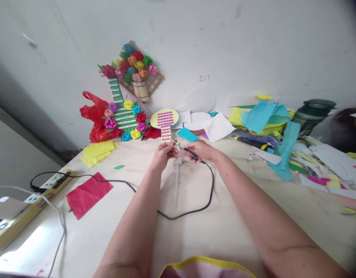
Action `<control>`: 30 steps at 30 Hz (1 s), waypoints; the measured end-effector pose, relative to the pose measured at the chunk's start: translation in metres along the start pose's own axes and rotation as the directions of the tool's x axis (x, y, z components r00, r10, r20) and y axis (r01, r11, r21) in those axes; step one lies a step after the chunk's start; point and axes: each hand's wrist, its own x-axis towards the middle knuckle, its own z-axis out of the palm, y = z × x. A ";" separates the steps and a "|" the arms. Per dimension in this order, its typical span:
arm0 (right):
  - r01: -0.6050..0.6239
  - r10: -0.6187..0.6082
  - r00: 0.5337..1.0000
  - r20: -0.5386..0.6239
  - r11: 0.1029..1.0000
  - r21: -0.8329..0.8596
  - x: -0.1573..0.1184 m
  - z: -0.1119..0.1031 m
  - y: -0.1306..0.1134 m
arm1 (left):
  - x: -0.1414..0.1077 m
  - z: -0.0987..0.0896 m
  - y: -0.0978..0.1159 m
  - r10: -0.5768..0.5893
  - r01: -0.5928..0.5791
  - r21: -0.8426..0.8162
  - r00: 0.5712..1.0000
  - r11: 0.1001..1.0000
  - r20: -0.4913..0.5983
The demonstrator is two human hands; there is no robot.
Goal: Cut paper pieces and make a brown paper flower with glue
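My left hand [166, 153] is closed, its fingers pinched at the lower end of a yellow paper piece [166, 119] with a round top, a narrow stem and purple strips. In my right hand [201, 151] is a black-handled corded tool [191, 153], its thin metal tip pointing left to the bottom of the stem, near my left fingertips. The black cord [212, 185] loops down from the tool and runs left. Below my hands, a glue gun-like white item [178, 161] with a thin translucent stick lies on the table, partly hidden.
Paper-flower crafts [125, 119] and a red bag [95, 116] stand at the back left. A power strip [50, 191] and red paper [89, 195] lie left. Coloured papers [261, 116], scraps [325, 170] and a dark green flask [312, 116] are at the right.
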 end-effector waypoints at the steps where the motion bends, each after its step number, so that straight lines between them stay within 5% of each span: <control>1: 0.000 0.000 1.000 0.000 1.000 -0.002 0.000 0.000 0.000 | 0.000 0.000 0.000 -0.001 0.001 0.004 1.000 1.000 0.000; 30: -0.028 0.027 1.000 -0.015 0.998 -0.050 0.000 0.004 -0.002 | -0.004 -0.002 0.006 -0.043 0.043 0.028 0.999 0.999 0.018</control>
